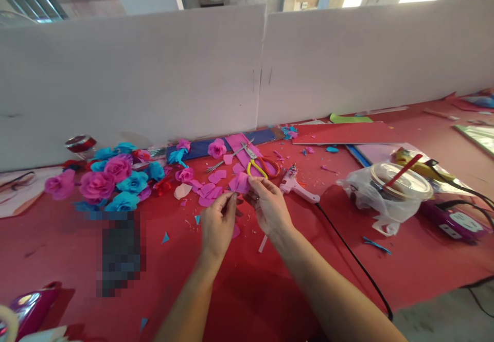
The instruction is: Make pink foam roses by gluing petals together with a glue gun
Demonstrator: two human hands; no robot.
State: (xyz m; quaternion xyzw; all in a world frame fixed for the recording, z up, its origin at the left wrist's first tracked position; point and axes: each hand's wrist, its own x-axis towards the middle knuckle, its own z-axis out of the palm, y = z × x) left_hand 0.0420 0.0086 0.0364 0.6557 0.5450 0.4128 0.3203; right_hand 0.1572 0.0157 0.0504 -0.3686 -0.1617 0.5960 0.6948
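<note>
Over the red table (173, 280), my right hand (272, 208) pinches a pink paper petal (241, 183) between thumb and fingers. My left hand (218, 223) is closed just beside it, fingertips pressed together; what they hold is too small to make out. Loose pink petals (209, 192) lie beyond my left hand. Past the right fingertips are scissors with yellow and orange handles (257, 168), resting on a pink paper strip (236, 144). A white glue gun (299, 187) lies to the right of my right hand, its black cord running toward me.
Pink and blue paper flowers (131, 182) are heaped at left. A lidded plastic cup (401, 180) in a clear bag stands at right, near a purple device (455, 221). White panels (154, 74) wall off the back. A blurred dark patch (121, 252) lies at left.
</note>
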